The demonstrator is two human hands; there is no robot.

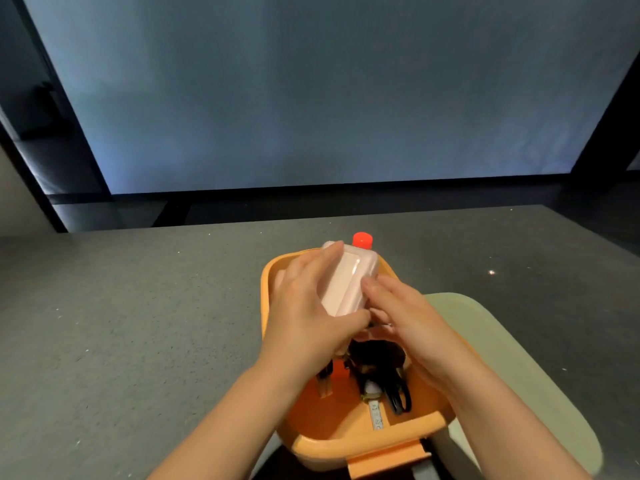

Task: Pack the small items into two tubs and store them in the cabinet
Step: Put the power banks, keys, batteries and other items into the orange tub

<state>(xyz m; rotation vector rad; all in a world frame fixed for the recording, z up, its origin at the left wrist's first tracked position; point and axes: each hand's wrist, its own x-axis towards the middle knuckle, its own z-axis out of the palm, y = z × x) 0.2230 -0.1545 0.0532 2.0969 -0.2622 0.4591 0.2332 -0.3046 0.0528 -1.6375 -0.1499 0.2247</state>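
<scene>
An orange tub (346,441) stands on the grey counter in front of me. My left hand (304,306) grips a pale pink rounded box (346,282) over the tub, fingers along its left side and thumb under its near end. Beside it, my right hand (405,317) reaches in with straight fingers touching the box's near right edge. A bottle's red cap (362,239) sticks up behind the box. Black cables (384,362) and a strip with printed marks (376,415) lie in the tub's bottom.
A pale green tub (512,358) sits right behind the orange one, partly under it. The grey counter (121,323) stretches left and right. A dark ledge and a large blue-grey panel (311,98) rise behind the counter's far edge.
</scene>
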